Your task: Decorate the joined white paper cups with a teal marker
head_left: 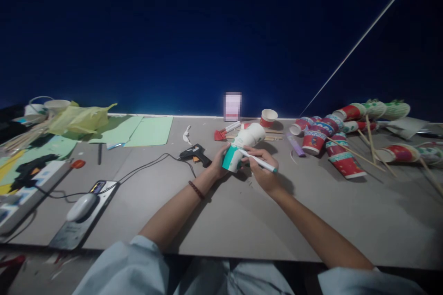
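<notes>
My left hand (218, 162) is closed around the lower end of a row of joined paper cups (244, 140), tilted up to the right. The lowest cup is partly coloured teal; the cups above it are white. In my right hand (265, 175) is a white marker with a teal end (263, 164), its tip at the side of the lowest cup. The right fingers also rest near the cup's edge. A black glue gun (196, 154) lies just left of my left hand, its cord trailing left.
Decorated red cup stacks (320, 133) and wooden sticks lie at right, with a purple marker (296, 145) beside them. A single cup (268, 118) stands at the back. Green paper (150, 130), a yellow bag (81, 119), a power strip (38, 189) and a phone (85, 216) occupy the left.
</notes>
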### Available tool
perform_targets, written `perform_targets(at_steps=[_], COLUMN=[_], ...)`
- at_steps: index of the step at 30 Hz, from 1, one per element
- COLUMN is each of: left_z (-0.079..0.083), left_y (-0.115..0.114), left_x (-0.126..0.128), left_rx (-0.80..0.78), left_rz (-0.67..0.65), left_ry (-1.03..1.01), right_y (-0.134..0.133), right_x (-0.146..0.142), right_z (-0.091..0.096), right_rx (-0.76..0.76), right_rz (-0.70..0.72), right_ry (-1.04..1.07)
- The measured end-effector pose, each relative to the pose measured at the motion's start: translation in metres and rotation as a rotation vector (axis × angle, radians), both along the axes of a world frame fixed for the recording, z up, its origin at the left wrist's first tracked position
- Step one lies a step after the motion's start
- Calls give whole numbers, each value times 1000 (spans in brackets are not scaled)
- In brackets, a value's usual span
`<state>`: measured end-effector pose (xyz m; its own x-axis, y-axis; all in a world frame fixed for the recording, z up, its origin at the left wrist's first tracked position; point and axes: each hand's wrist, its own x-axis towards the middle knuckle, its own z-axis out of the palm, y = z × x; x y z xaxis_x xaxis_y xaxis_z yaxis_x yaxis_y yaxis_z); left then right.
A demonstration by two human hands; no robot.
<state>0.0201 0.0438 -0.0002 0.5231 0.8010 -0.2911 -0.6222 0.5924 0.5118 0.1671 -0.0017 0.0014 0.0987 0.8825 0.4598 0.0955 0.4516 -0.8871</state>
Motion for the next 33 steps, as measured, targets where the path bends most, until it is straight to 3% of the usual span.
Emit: perform_targets(at_steps=[33], left_z=[1], left_y=[-1], left_x=[0], left_rx=[-20], left_rz=[9], left_ry=[6], right_y=[1], right_x=[1], right_z=[0], right_rx=[10], right_rz=[-12], right_ry=[-4])
